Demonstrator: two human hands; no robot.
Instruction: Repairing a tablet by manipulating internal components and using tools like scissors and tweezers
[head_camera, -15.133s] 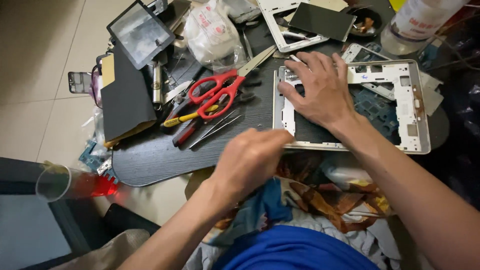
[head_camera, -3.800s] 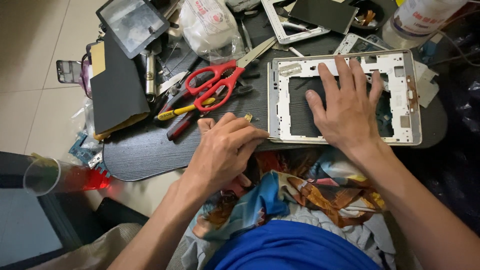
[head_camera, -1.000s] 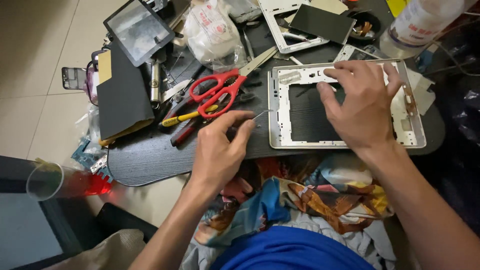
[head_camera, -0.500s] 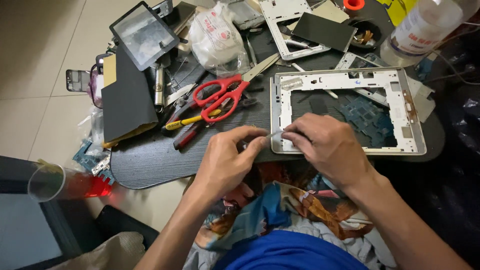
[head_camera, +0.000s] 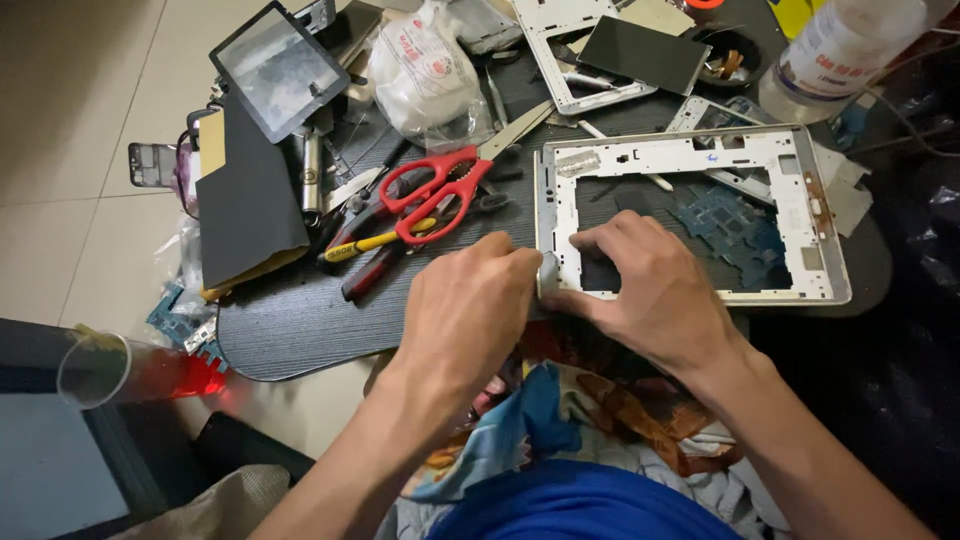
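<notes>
While both hands meet at the near edge of the dark work board (head_camera: 300, 320), the white tablet frame (head_camera: 690, 215) lies flat toward the board's right end. The right hand (head_camera: 655, 290) rests on the frame's near-left corner, fingers curled over the rim into the opening. The left hand (head_camera: 470, 305) is closed against the same corner; whatever its fingertips pinch is hidden behind the knuckles.

At the far edge sits a knotted white plastic bag (head_camera: 425, 70) with red print. A clear bottle (head_camera: 845, 45) bearing a white label stands at the far right corner, cut off by the picture's top. Red-handled scissors (head_camera: 440, 185) lie mid-board. A green circuit board (head_camera: 735, 225) shows through the frame opening, partly covered. A clear cup (head_camera: 110, 365) holding red liquid stands off the left end.
</notes>
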